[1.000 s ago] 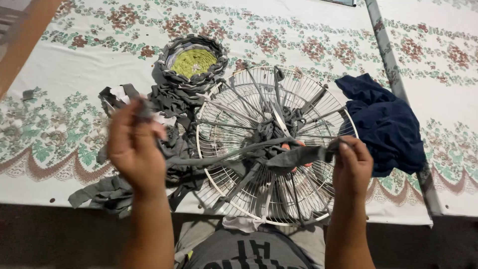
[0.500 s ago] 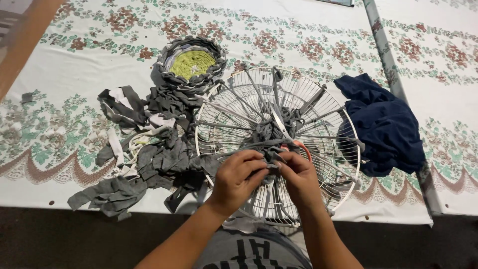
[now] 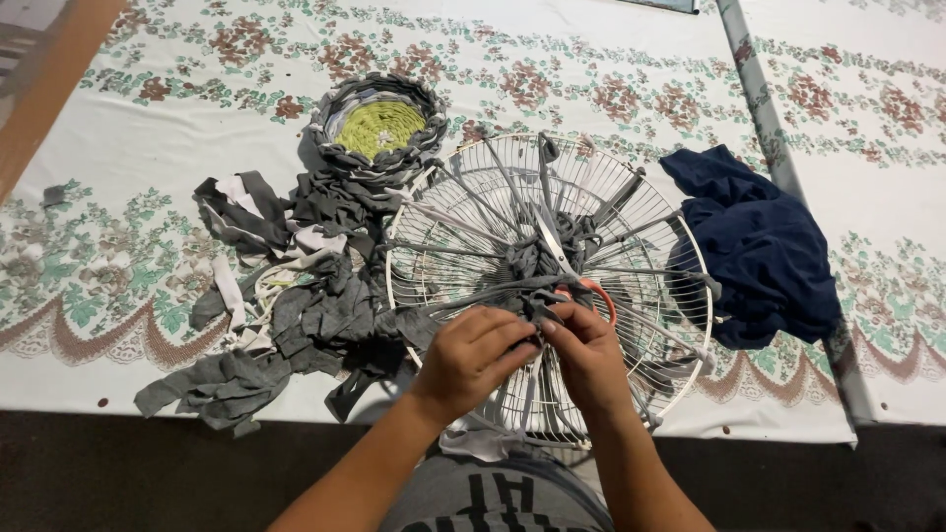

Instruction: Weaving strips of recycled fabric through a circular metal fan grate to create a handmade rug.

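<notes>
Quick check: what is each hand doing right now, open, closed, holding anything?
Left hand: closed, fingers pinching a grey fabric strip on the round white wire fan guard.
Right hand: closed on the same strip.

A round white wire fan guard (image 3: pixel 645 232) lies flat on the cloth-covered table, centre right of the frame, its lower rim hanging just over the table's near edge. Grey fabric strips (image 3: pixel 532 258) are woven between its spokes, bunched into a dark knot at the hub, with single strips stretched outward toward the rim. One grey strip (image 3: pixel 493 293) runs leftward from the middle toward the guard's left edge
</notes>
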